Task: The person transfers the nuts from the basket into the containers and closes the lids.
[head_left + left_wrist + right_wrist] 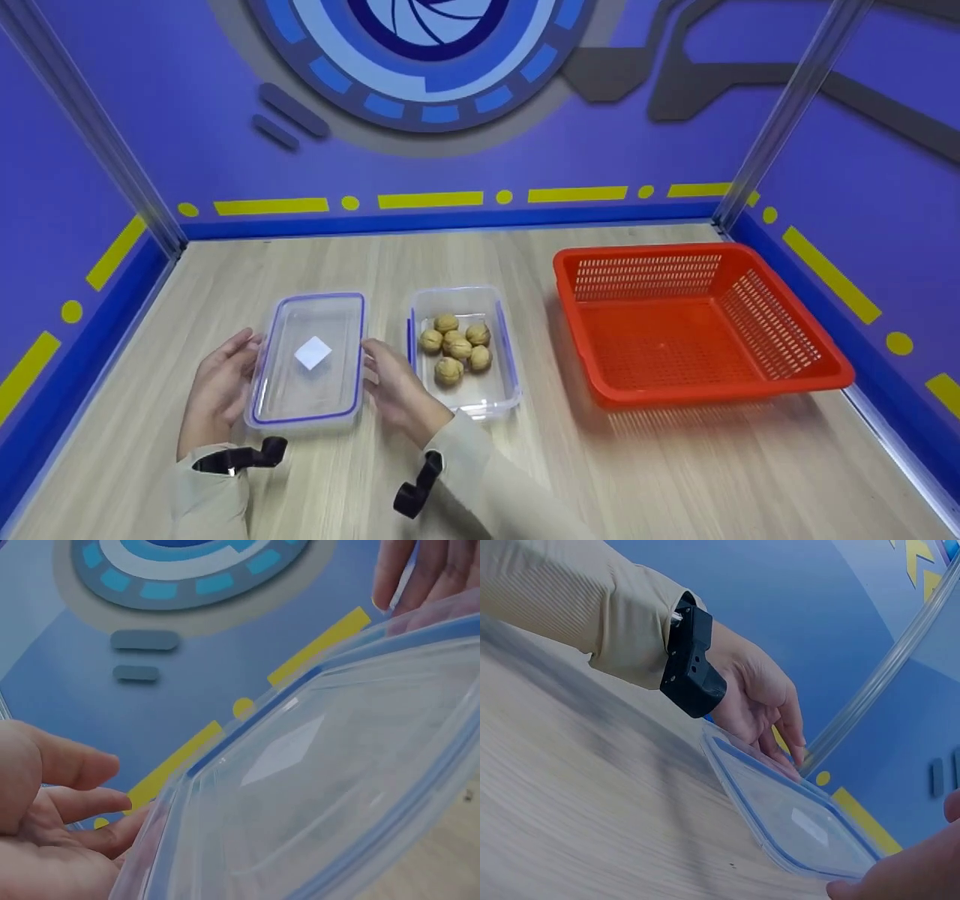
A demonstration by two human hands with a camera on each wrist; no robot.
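Note:
A clear rectangular plastic lid (pixel 292 390) with a blue seal and a white square sticker (pixel 313 352) lies between the two hands. At its left edge is my left hand (pixel 219 386), fingers loosely bent and thumb apart from the rim in the left wrist view. My right hand (pixel 401 386) touches the lid's right edge with its fingertips; in the left wrist view its fingers hang fairly straight beside the rim. Just right of that hand stands a clear plastic container (pixel 480 397) holding several walnuts (pixel 456 346).
A red perforated plastic basket (pixel 675 390) stands on the right side of the wooden table (pixel 525 480). Purple-blue panels (pixel 480 169) wall in the back and sides. Blue locking flaps (pixel 409 341) hang out along the container's sides.

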